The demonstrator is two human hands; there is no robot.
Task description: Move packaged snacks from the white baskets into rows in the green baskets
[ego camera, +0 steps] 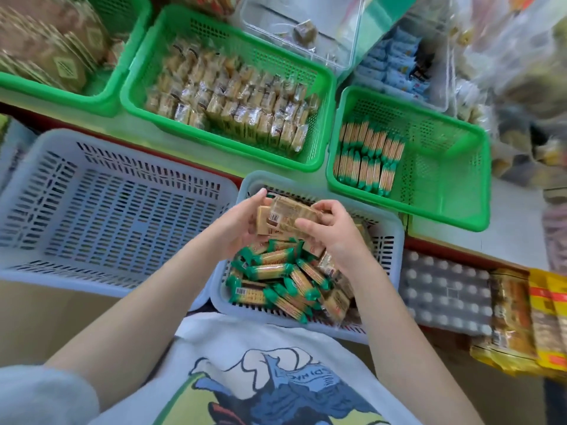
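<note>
Both my hands hold a small stack of tan wafer packets [283,217] above the near white basket [395,240]. My left hand [237,227] cups the stack from the left; my right hand [329,228] grips it from the right. Below them the white basket holds a loose heap of green-ended cracker packs [276,283] and a few tan packets. The middle green basket [325,96] holds rows of tan packets [233,108]. The right green basket [466,185] holds two rows of green-ended packs [368,154] at its left side.
A large white basket [46,191] sits at the left with nothing in it. Another green basket [122,65] with brown packets is at the far left. A clear bin [346,41] and blue packs lie behind. Yellow boxes [546,320] and a bottle pack [445,296] stand at right.
</note>
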